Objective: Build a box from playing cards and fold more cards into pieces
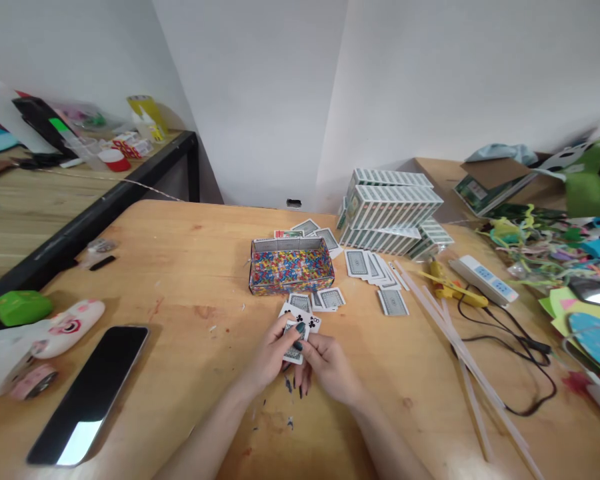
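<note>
Both my hands meet over the near middle of the table, closed on a patterned-back playing card (293,355). My left hand (273,350) grips it from the left, thumb on top. My right hand (330,368) pinches its right side with the thumb, the other fingers curled below. Just beyond the fingers shows a face-up eight of clubs (313,323); I cannot tell whether it is held or lies on the table. Ahead stands an open box (291,291) covered in colourful print. Loose face-down cards (333,298) lie against its near side, and others (357,263) fan out to its right.
Stacked card boxes (393,207) stand at the back right. A yellow glue gun (457,290), a power strip (485,280) and glue sticks (463,350) lie on the right. To the left are a phone (93,393) and a white toy (75,327). Small scraps (290,422) dot the near table.
</note>
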A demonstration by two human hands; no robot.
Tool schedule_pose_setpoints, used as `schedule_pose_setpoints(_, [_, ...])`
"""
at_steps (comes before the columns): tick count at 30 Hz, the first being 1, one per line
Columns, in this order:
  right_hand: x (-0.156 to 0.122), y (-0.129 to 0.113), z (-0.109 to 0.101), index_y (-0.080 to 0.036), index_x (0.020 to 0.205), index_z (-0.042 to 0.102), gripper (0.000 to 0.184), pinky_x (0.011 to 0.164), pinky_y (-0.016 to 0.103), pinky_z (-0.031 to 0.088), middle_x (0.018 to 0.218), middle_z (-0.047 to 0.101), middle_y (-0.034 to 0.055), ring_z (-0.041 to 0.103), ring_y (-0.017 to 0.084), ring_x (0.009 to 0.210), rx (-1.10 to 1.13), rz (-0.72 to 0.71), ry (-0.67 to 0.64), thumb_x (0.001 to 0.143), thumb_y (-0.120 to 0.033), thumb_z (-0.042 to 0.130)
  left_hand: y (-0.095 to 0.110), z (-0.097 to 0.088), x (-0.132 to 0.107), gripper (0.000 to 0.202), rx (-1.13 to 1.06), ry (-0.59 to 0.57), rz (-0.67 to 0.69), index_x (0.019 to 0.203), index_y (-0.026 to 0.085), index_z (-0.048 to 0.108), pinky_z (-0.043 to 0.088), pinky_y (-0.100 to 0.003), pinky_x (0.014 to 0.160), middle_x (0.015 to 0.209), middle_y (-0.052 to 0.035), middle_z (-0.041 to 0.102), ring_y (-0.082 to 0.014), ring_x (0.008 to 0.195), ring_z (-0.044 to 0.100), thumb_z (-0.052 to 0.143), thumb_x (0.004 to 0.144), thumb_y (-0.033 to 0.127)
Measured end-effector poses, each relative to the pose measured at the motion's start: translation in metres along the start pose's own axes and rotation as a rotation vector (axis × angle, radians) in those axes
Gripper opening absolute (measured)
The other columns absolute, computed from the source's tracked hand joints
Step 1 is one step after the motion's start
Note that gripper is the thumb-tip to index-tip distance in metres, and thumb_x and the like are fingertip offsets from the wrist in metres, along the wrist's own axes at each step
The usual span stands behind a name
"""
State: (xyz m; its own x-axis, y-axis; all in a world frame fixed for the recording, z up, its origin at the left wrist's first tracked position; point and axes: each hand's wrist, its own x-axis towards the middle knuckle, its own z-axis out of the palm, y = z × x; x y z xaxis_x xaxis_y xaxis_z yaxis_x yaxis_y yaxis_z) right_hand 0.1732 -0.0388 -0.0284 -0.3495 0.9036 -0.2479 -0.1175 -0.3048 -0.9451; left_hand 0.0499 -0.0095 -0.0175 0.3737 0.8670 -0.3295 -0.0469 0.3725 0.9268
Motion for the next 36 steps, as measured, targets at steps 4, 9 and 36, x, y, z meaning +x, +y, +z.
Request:
schedule_pose_setpoints(4, [0.000,-0.001,-0.001,-0.016,0.069,0.045,0.041,0.033,0.017,0.039,0.042,0.056,-0.0024,0.051,0.009,0.032,0.010,-0.012,-0.013,0.081,-0.055,0.041,0.000,-0.001,0.002,0.027,-0.085,0.058,-0.011,0.078,0.017,0.053,0.033,-0.018,0.047,0.059,0.0053,0.048,-0.0078,0.050,0.042,0.056,0.072,0.043])
schedule_pose_setpoints(9, [-0.001,-0.009,-0.006,-0.016,0.070,0.047,0.046,0.034,0.018,0.039,0.041,0.056,-0.0019,0.050,0.009,0.032,-0.003,-0.038,0.010,0.079,-0.060,0.039,-0.005,-0.007,0.005,0.035,-0.139,0.063,-0.043,0.080,0.016,0.055,0.030,-0.019,0.041,0.054,0.0049,0.047,-0.0075,0.044,0.040,0.056,0.070,0.050])
schedule_pose_setpoints(36, [-0.002,-0.005,0.000,-0.017,0.072,0.044,0.040,0.041,0.022,0.043,0.049,0.059,0.0000,0.053,0.010,0.037,0.032,-0.076,-0.027,0.083,-0.054,0.037,0.003,-0.015,0.005,0.026,-0.125,0.109,-0.009,0.063,0.011,0.063,0.035,-0.022,0.051,0.058,-0.0008,0.055,-0.0110,0.054,0.046,0.066,0.064,0.037])
